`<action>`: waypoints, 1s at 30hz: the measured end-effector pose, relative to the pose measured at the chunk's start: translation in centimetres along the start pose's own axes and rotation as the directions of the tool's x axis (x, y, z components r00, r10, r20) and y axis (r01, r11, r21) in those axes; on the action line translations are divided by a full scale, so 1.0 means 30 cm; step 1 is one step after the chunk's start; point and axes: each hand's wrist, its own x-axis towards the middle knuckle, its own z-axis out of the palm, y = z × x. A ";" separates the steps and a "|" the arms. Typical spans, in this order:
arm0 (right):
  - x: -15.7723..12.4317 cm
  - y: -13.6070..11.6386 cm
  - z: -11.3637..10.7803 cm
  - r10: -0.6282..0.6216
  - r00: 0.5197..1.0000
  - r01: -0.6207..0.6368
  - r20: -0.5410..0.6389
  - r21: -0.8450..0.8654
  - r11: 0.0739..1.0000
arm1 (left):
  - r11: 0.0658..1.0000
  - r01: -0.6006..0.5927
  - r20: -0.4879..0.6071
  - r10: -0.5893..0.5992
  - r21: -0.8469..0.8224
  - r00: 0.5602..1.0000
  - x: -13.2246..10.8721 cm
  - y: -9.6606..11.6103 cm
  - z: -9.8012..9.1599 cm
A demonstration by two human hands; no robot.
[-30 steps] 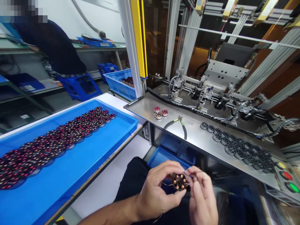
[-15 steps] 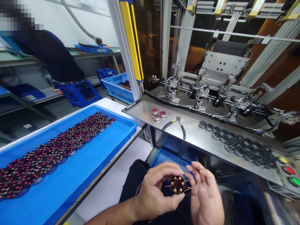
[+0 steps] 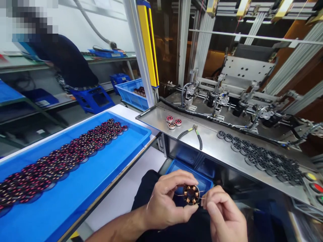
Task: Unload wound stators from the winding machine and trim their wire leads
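Observation:
My left hand (image 3: pixel 166 198) grips a motor stator (image 3: pixel 191 195) by its rim between thumb and forefinger, its copper-wound poles facing me. Thin wire leads stick out from both sides of it. To its right, my right hand (image 3: pixel 224 210) is closed, thumb and fingertips pinched on a wire lead (image 3: pixel 202 198) of the stator. Beyond both hands, diagonal cutters (image 3: pixel 194 129) with black and green handles lie spread on the metal shelf (image 3: pixel 164 116). Three wound stators (image 3: pixel 172 125), two with red windings and one copper, sit close together left of the cutters.
A blue tray (image 3: pixel 101 171) on my left holds rows of wound stators (image 3: pixel 70 153). Many black unwound cores (image 3: pixel 264 158) line the shelf's right side, near a red button (image 3: pixel 316 187). Behind stands a winding machine (image 3: pixel 242 80). A seated person (image 3: pixel 70 64) works at the far left.
My right hand has gone from loosely raised fingers to a closed pinch on a wire lead. The left hand keeps its hold on the stator. The whole view has shifted slightly.

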 end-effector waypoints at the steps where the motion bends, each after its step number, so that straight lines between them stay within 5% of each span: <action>1: 0.001 0.000 0.003 0.004 1.000 -0.004 0.019 0.008 1.000 | 1.000 -0.009 0.001 0.009 0.012 1.000 0.002 0.004 0.003; 13: 0.018 -0.022 -0.018 -0.116 0.993 0.119 0.023 -0.195 0.974 | 1.000 0.006 0.021 -0.006 0.011 1.000 0.003 0.009 0.002; 24: 0.042 -0.066 -0.043 -0.244 0.954 0.286 0.176 -0.276 0.918 | 0.999 -0.008 0.083 0.012 -0.053 0.996 0.017 0.027 0.008; 30: 0.034 -0.082 0.004 -0.445 0.880 0.473 0.167 -0.382 0.794 | 1.000 -0.007 0.065 0.009 -0.019 0.998 0.015 0.031 0.014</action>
